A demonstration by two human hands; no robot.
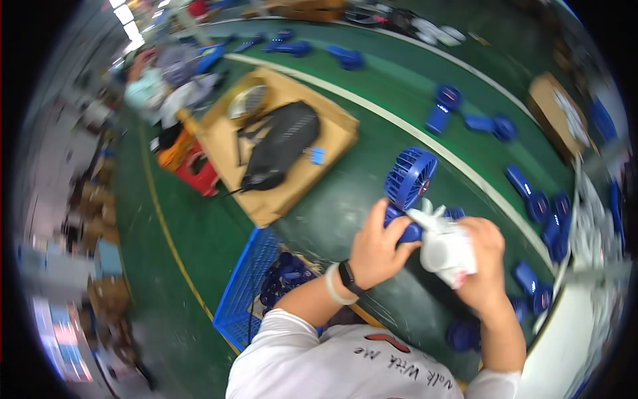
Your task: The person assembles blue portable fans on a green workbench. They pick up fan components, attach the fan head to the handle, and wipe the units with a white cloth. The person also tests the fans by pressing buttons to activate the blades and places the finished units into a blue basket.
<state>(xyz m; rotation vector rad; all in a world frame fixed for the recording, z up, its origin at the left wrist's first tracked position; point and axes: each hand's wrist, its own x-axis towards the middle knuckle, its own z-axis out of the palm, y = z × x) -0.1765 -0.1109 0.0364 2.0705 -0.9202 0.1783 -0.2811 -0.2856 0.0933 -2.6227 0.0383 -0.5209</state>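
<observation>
My left hand [377, 246] is closed round the blue base of a small handheld fan [411, 178]. The fan's round, slatted head points up and away from me. Close beside it, my right hand [484, 263] grips a white crumpled thing [446, 249] with a small red mark; whether it is cloth or a plastic bag I cannot tell. Its loose end touches or overlaps the fan's base. A bit of blue shows behind the white thing, partly hidden. Both hands are above the dark green work surface [339, 199].
Several blue fans [444, 110] lie along the green surface, far and right. A shallow cardboard tray [332, 143] holds a black bag [286, 139]. By my left elbow stands a blue basket [239, 292] of dark blue parts. A cardboard box [555, 110] sits far right.
</observation>
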